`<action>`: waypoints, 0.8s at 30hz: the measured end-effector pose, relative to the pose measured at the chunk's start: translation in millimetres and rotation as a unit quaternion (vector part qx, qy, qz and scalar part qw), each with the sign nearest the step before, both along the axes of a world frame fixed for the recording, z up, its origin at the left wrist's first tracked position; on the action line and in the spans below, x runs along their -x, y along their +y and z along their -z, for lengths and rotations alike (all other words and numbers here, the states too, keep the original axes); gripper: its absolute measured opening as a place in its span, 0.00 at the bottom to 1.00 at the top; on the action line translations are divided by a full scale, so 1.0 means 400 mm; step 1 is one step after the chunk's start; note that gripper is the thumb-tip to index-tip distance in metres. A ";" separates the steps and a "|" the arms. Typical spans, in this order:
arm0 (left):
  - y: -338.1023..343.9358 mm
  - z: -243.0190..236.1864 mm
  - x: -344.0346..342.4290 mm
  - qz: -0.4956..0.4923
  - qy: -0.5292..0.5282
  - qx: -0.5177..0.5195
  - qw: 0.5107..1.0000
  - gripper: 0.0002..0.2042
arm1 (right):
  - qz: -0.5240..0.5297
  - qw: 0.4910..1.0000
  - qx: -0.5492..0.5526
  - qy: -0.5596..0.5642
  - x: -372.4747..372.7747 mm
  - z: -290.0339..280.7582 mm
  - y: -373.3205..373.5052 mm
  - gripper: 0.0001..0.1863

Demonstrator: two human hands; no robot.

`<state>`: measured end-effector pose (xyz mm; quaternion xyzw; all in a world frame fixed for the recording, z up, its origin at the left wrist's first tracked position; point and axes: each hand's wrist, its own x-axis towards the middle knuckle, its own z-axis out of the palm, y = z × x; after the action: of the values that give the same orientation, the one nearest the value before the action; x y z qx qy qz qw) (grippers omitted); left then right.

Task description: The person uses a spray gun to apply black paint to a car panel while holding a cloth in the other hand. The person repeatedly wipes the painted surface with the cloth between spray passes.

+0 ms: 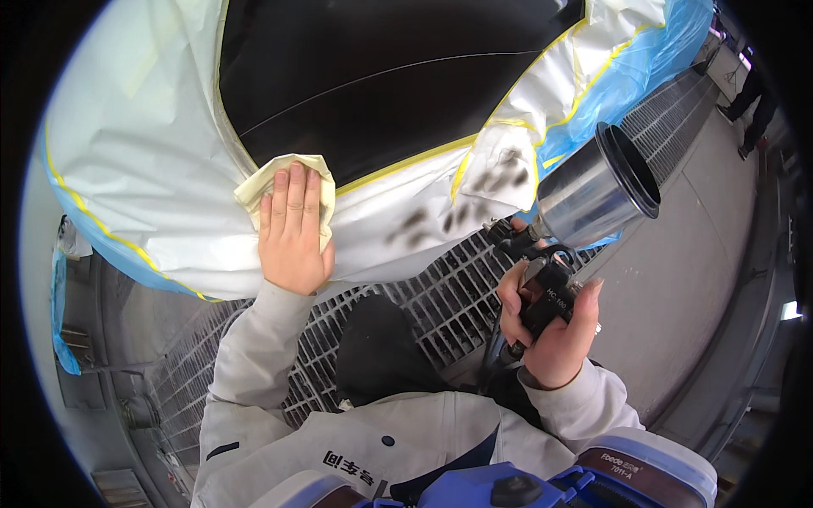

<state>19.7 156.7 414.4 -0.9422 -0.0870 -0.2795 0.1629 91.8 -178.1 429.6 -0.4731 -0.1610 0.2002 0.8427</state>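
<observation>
My left hand (293, 222) lies flat, fingers straight, on a folded cream cloth (246, 191). It presses the cloth onto the white masking sheet beside the lower edge of a glossy black panel (389, 85). What lies under the palm is hidden. My right hand (557, 334) is closed around the grip of a black spray gun (542, 292), held off to the right of the panel. A shiny metal paint cup (589, 193) with a dark rim sits on the gun, tilted to the upper right.
White masking sheet (127, 169) with yellow tape and blue film surrounds the panel; dark spray marks (461, 216) stain it. Floor grating (440, 288) runs beneath. A blue respirator (500, 487) shows at the lower edge. Another person's legs (750, 114) stand at the far right.
</observation>
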 end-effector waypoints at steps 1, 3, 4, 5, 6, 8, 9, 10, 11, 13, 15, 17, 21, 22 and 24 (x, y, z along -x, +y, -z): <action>-0.003 -0.007 0.002 0.003 0.005 0.004 1.000 0.46 | -0.002 1.000 -0.002 0.001 0.000 -0.001 -0.001 0.47; -0.010 -0.031 0.010 0.027 0.004 0.010 1.000 0.43 | -0.009 1.000 -0.004 -0.003 0.000 -0.002 -0.003 0.47; -0.015 -0.046 0.017 0.039 0.012 0.005 0.999 0.42 | -0.013 1.000 -0.003 -0.008 0.000 -0.003 -0.004 0.47; -0.020 -0.061 0.027 0.107 -0.004 0.051 0.993 0.38 | -0.013 1.000 -0.006 -0.009 0.001 -0.003 -0.004 0.47; -0.027 -0.075 0.038 0.174 -0.014 0.088 0.981 0.35 | -0.008 1.000 -0.006 -0.003 0.002 -0.004 -0.005 0.47; -0.045 -0.086 0.062 0.244 -0.030 0.164 0.955 0.28 | 0.001 1.000 -0.016 0.013 0.004 -0.004 -0.005 0.48; -0.056 -0.082 0.069 0.248 -0.039 0.203 0.946 0.25 | 0.015 1.000 -0.015 0.020 0.005 -0.004 -0.005 0.48; -0.064 -0.078 0.078 0.283 -0.069 0.235 0.927 0.21 | 0.017 1.000 -0.016 0.021 0.005 -0.004 -0.005 0.49; -0.071 -0.067 0.077 0.287 -0.101 0.259 0.917 0.16 | 0.016 0.999 -0.031 0.020 0.006 -0.003 -0.004 0.49; -0.069 -0.053 0.072 0.216 -0.091 0.333 0.913 0.14 | 0.027 0.999 -0.027 0.020 0.005 -0.002 -0.003 0.50; -0.051 -0.050 0.057 0.133 -0.073 0.415 0.897 0.06 | 0.023 0.999 -0.034 0.013 0.002 0.000 -0.002 0.50; -0.017 -0.067 0.037 0.053 -0.113 0.394 0.910 0.09 | 0.008 1.000 -0.030 0.005 -0.001 0.003 -0.002 0.51; 0.028 -0.107 0.007 -0.025 -0.096 0.392 0.915 0.17 | 0.011 1.000 -0.027 0.005 0.000 0.006 0.000 0.51; 0.030 -0.112 0.003 -0.047 -0.089 0.417 0.903 0.16 | 0.021 1.000 -0.016 0.005 0.001 0.006 0.001 0.51; 0.027 -0.113 -0.004 -0.041 -0.096 0.453 0.886 0.15 | 0.023 0.999 -0.036 0.004 0.001 0.006 0.005 0.51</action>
<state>21.2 167.4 459.4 -0.8779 -0.2576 -0.2916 -0.2792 91.6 -176.2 427.4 -0.4451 -0.1542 0.1767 0.8642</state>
